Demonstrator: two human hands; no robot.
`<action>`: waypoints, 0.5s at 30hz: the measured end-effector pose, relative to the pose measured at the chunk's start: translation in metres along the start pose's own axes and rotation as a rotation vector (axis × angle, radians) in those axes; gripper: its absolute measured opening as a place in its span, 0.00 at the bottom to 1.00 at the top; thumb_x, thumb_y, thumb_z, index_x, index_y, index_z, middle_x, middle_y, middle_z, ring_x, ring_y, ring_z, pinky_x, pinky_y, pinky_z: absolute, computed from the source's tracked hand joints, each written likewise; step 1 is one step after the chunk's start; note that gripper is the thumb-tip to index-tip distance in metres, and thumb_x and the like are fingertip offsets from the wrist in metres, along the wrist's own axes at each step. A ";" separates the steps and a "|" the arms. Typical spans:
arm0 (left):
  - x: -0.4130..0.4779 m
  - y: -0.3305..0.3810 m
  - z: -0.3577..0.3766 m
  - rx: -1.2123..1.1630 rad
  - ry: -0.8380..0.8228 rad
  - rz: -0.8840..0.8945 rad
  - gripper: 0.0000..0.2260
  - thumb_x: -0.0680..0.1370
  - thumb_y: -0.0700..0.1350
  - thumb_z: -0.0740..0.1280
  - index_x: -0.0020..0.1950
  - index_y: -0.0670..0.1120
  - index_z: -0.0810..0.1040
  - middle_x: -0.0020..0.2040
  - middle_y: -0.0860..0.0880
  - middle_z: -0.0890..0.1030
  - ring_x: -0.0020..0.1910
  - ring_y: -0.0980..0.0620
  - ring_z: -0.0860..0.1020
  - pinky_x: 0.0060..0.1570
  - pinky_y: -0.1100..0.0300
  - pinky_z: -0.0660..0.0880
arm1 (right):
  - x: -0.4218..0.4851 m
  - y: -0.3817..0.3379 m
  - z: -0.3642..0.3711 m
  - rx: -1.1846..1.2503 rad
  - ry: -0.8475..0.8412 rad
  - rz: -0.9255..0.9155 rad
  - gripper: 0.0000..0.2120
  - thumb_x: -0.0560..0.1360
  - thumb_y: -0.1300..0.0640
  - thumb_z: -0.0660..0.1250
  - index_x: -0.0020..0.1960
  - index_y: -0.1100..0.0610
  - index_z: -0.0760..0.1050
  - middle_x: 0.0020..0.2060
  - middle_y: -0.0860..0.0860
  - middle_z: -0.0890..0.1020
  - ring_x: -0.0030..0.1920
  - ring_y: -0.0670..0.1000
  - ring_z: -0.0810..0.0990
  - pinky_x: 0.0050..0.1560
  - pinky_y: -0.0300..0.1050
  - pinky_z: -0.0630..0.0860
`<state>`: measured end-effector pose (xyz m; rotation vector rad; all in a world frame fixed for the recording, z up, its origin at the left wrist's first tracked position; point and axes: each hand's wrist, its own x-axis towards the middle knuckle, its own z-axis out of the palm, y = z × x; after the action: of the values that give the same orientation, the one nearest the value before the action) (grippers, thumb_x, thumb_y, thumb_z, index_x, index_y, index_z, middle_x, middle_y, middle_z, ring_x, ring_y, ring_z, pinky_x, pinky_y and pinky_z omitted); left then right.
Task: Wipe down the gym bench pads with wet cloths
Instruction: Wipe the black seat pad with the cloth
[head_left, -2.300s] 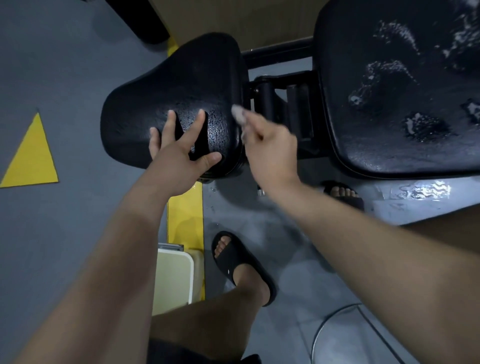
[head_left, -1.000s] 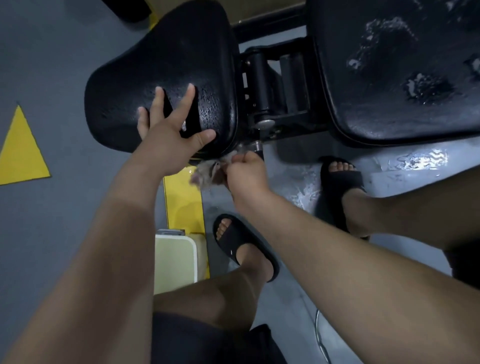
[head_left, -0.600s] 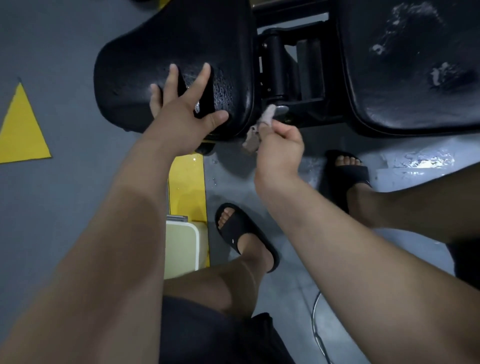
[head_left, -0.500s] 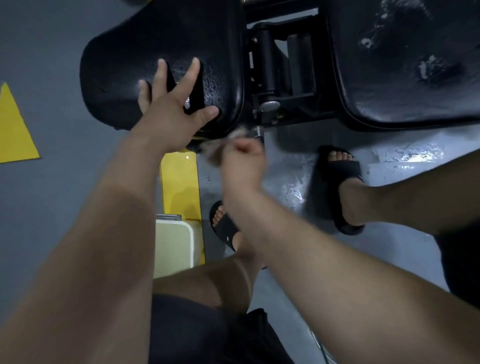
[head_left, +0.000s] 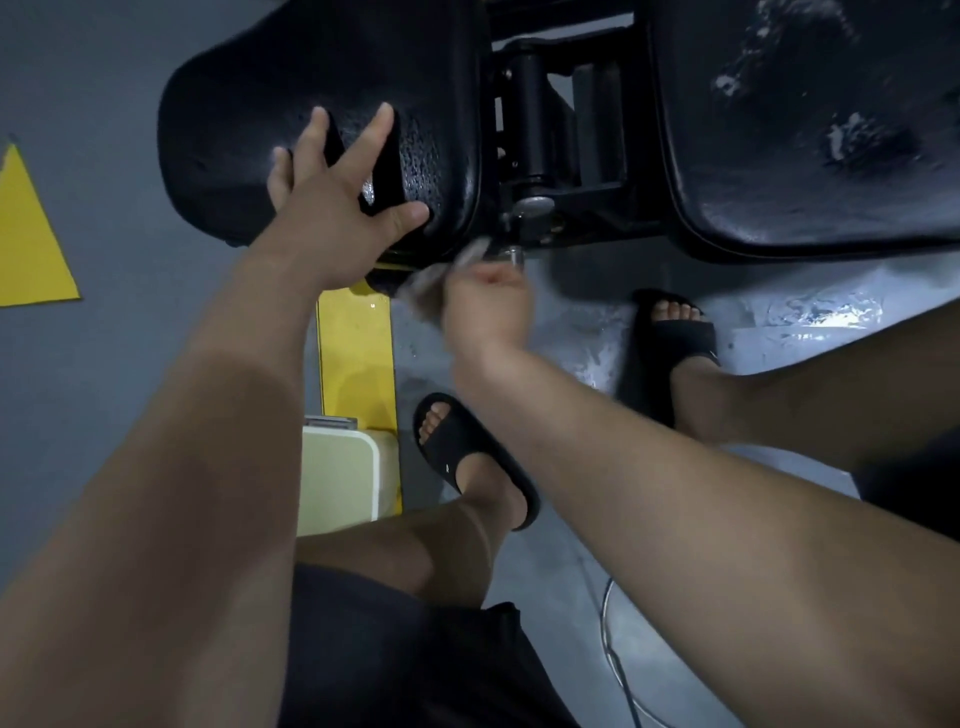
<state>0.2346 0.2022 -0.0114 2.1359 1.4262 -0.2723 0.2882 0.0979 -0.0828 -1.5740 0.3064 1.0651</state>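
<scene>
The black seat pad of the gym bench fills the upper left, its surface wet and beaded. My left hand lies flat on it with fingers spread, thumb at the near edge. The larger back pad at upper right carries patches of white foam. My right hand grips a small grey wet cloth, blurred with motion, just below the seat pad's near right corner beside the metal hinge bracket.
The black hinge frame joins the two pads. Below lie grey floor with wet patches, a yellow floor stripe, a yellow triangle and a cream box. My sandalled feet stand under the bench.
My right hand with the cloth has swept back and forth along the seat pad's near right edge and hinge, up then down again. My left hand has stayed flat on the seat pad.
</scene>
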 end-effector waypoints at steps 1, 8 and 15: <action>0.000 0.000 0.001 0.007 0.007 0.002 0.34 0.79 0.62 0.68 0.78 0.73 0.51 0.84 0.55 0.39 0.81 0.40 0.36 0.79 0.45 0.45 | -0.008 0.012 0.007 -0.038 -0.112 0.059 0.10 0.77 0.63 0.70 0.39 0.54 0.74 0.40 0.58 0.85 0.41 0.57 0.85 0.50 0.54 0.83; -0.003 0.009 -0.008 -0.008 -0.017 -0.013 0.35 0.78 0.62 0.69 0.79 0.71 0.52 0.84 0.54 0.42 0.81 0.39 0.38 0.78 0.46 0.46 | 0.005 -0.032 -0.036 -0.041 0.124 -0.124 0.13 0.77 0.51 0.74 0.39 0.53 0.74 0.31 0.47 0.81 0.33 0.48 0.80 0.37 0.41 0.77; 0.009 0.028 -0.011 -0.159 0.186 -0.050 0.22 0.82 0.56 0.64 0.77 0.61 0.67 0.80 0.53 0.56 0.79 0.47 0.52 0.71 0.62 0.54 | 0.036 -0.073 -0.027 -0.261 -0.081 -0.464 0.08 0.78 0.48 0.71 0.45 0.52 0.78 0.35 0.45 0.80 0.36 0.46 0.78 0.43 0.49 0.78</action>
<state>0.2626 0.2070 0.0028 2.0410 1.5514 0.0222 0.3712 0.1088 -0.0647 -1.7163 -0.2560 0.8211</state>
